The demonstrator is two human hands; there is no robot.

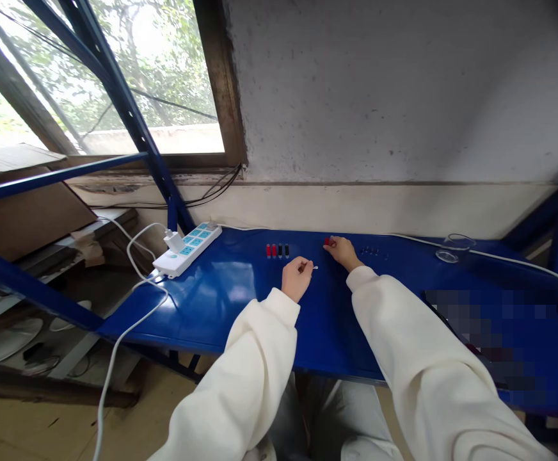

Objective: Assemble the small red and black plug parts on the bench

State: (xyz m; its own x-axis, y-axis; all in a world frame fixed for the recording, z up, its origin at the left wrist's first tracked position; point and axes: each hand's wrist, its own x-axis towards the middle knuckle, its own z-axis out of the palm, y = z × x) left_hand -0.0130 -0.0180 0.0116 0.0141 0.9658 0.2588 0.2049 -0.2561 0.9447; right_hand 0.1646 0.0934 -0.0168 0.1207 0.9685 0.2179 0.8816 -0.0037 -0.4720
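Note:
My left hand (297,279) is closed above the blue table, its fingers pinching a small whitish piece (315,267) that pokes out to the right. What kind of piece it is, I cannot make out. Farther forward and to the right, my right hand (343,252) has its fingertips closed on a small red piece (327,242) at the table's far side. Beyond my left hand, two red cylinders (271,251) and two black cylinders (283,250) stand in a short row. Several tiny dark parts (369,251) lie just right of my right hand.
A white power strip (190,248) with a plugged-in adapter lies at the blue table's (202,320) left end, its cable hanging over the edge. A clear ring-shaped object (446,256) and a white cable (514,261) lie along the back right. Blue frame posts (159,173) rise at left.

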